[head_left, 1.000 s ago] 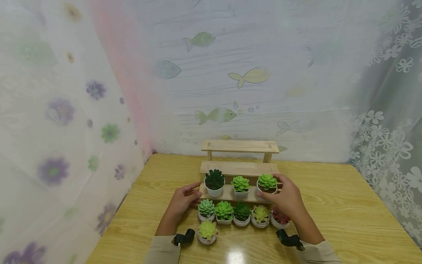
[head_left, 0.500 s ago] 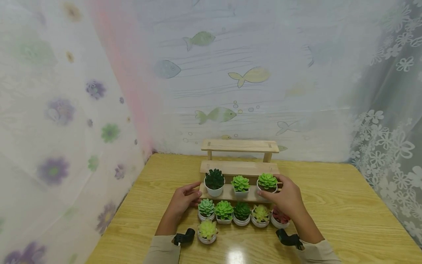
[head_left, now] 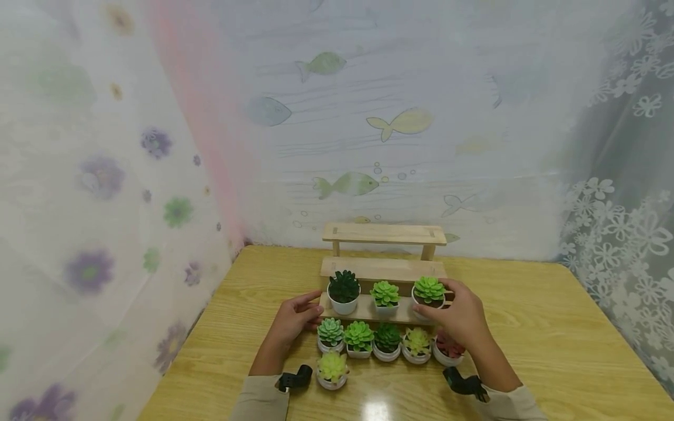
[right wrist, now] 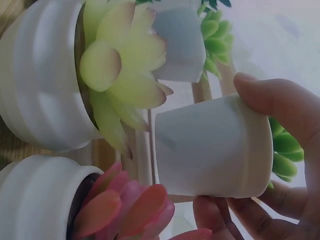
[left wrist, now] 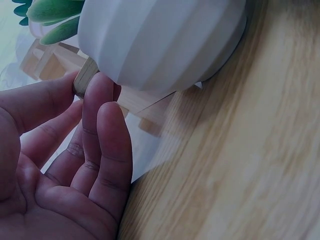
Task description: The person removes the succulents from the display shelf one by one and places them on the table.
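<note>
A three-step wooden plant stand (head_left: 383,269) stands toward the back of the table. My left hand (head_left: 291,318) pinches the left end of its lowest step between thumb and fingers; the wooden end shows in the left wrist view. Around the white pot of a bright green succulent (head_left: 429,290), at the right end of that step, curl the thumb and fingers of my right hand (head_left: 463,313). The smooth white pot (right wrist: 212,150) fills the grasp in the right wrist view. A dark green succulent (head_left: 344,285) and a light green succulent (head_left: 385,294) share the same step.
In front of the stand, several potted succulents line up on the table (head_left: 537,327), among them a dark green one (head_left: 387,338), a yellow-green one (head_left: 417,342) and a red one (head_left: 449,345). Another yellow succulent (head_left: 332,368) stands nearer, at the left. Patterned curtains hang behind.
</note>
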### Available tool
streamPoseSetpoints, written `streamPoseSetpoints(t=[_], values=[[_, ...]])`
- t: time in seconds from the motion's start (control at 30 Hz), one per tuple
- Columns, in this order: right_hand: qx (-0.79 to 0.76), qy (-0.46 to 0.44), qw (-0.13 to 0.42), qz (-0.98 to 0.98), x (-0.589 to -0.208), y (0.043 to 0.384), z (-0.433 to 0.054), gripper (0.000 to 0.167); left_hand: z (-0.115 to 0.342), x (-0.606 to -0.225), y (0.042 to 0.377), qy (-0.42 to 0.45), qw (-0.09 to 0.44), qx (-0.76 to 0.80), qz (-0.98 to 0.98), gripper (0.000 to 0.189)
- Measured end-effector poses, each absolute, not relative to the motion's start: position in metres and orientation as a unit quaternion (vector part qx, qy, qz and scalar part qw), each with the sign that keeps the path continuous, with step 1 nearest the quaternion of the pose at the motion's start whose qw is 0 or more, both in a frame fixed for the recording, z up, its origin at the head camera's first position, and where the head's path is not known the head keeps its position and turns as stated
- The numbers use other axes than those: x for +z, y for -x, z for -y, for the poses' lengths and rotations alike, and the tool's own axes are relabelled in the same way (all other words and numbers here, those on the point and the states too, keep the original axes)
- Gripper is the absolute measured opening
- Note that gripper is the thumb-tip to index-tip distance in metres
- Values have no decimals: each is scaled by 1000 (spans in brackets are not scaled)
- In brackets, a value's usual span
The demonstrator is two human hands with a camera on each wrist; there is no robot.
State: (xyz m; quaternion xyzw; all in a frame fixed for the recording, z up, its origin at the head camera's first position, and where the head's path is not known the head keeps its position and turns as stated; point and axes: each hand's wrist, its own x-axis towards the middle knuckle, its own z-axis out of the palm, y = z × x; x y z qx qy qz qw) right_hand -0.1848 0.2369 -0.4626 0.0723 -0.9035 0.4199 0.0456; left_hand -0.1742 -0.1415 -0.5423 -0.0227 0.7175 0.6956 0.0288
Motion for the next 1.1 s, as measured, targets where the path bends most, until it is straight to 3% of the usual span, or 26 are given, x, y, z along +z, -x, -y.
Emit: streamPoseSetpoints(t=[0.5,1.1], values=[[397,-98,26,912,-444,169,-235,97,141,-541,174,20,26,696,-717,51],[414,-162,21,896,-429,144,-227,81,142,-545,175,19,28,696,-717,51]])
